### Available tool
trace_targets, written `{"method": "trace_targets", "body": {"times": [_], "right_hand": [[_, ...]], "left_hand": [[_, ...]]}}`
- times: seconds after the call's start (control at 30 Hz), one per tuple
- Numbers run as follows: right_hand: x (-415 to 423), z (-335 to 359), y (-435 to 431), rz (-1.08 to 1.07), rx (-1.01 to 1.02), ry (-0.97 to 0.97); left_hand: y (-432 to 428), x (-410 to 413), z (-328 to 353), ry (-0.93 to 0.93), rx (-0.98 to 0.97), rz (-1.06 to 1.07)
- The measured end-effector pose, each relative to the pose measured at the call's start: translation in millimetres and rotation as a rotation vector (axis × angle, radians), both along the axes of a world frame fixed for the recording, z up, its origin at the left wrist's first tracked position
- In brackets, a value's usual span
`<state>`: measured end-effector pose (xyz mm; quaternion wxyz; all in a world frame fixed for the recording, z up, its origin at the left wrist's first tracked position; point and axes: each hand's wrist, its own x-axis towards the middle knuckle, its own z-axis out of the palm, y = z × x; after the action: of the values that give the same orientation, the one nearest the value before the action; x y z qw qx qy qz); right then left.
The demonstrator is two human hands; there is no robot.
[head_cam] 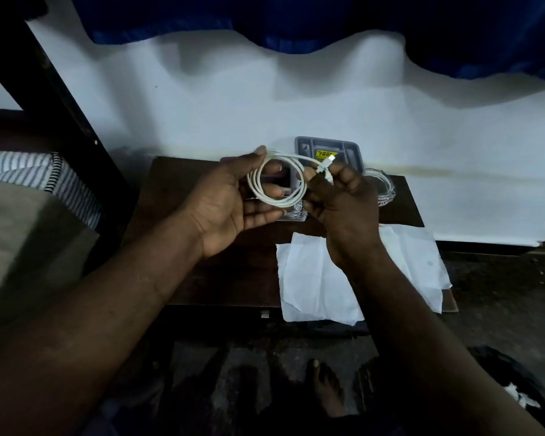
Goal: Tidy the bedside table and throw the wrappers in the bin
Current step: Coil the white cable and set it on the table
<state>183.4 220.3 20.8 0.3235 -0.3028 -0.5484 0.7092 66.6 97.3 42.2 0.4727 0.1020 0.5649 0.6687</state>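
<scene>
Both hands are raised over the middle of the bedside table [214,278], a dark wooden top set against a white wall [202,99]. They hold a white charging cable [282,202] wound into a loose coil. The left hand [230,202] is turned palm inward. Its thumb presses the top of the coil and its fingers curl under the lower strands, so the ring sits in its grip. The right hand [343,199] pinches the free end of the cable between thumb and fingertips, just below the plug [331,158], which sticks up above the knuckles.

A grey plastic tray [299,143] with a yellow sticker [326,154] stands at the far edge of the tabletop, propped against the wall. Near the far right corner sits a clear glass dish [383,190], partly hidden by the right hand. Another clear glass piece [293,216] lies under the coil, near the centre of the tabletop.

White paper sheets [315,278] cover the near right corner, creased and overhanging the near and right edges.

To the left of the table are a striped cloth [29,174] and a dark bed post [54,99]. A blue curtain [296,17] hangs across the top of the wall. A bare foot [328,388] rests on the dark floor below the table. At the lower right a dark rounded shape [516,372] holds something white. I cannot tell what it is.
</scene>
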Motion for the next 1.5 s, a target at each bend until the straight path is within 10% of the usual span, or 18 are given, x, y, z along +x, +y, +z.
{"method": "trace_targets", "body": {"times": [0.37,0.7,0.87,1.1,1.5], "right_hand": [[-4,-6,-3,-0.053,0.250,-0.188],[3,-11,3,-0.316,0.966,-0.436],[1,-12,11,-0.252,0.837,-0.406],[2,-16,6,0.367,0.567,-0.454],[5,-5,-3,0.630,0.036,-0.120]], "left_hand": [[4,-1,-8,0.094,-0.041,0.198],[6,-4,-10,0.353,-0.098,0.199],[6,-2,-8,0.137,-0.014,0.159],[3,-4,-3,0.031,0.176,0.037],[9,3,-16,0.524,0.010,0.147]]}}
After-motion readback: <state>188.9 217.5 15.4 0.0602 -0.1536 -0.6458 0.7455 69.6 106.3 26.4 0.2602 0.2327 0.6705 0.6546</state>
